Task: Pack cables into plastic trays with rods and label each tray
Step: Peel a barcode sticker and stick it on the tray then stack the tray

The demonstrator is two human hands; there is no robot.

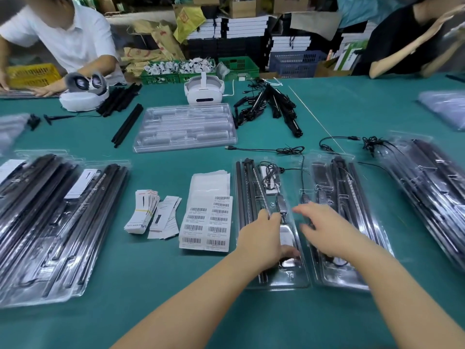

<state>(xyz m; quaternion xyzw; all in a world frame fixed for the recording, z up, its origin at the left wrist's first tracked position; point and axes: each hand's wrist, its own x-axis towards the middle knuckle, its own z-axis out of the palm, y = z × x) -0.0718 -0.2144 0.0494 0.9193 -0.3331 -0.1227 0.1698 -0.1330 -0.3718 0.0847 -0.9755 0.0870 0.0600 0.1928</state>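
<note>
Head view: Two clear plastic trays lay side by side on the green table [151, 285] in front of the person. The left tray [299, 280] held black rods [245, 195] along its left side and a coiled black cable [270, 172] near its far end. The right tray [352, 280] also held rods and dark parts.

The left hand [261, 238] rested on the left tray, fingers curled down over the tray's contents; whether they gripped anything could not be determined. The right hand [324, 230] was over the gap and the right tray's near half, fingers extended and relaxed, holding nothing; motion blur obscured the fingertips.

A loose black cable [264, 149] lay on the table just beyond the trays. A sheet of barcode labels [206, 222] lay just left of the left tray, with bundled paper cards [143, 210] further left. An empty clear tray [186, 127] sat at mid-table. Filled trays [63, 222] were stacked at the left.
</note>
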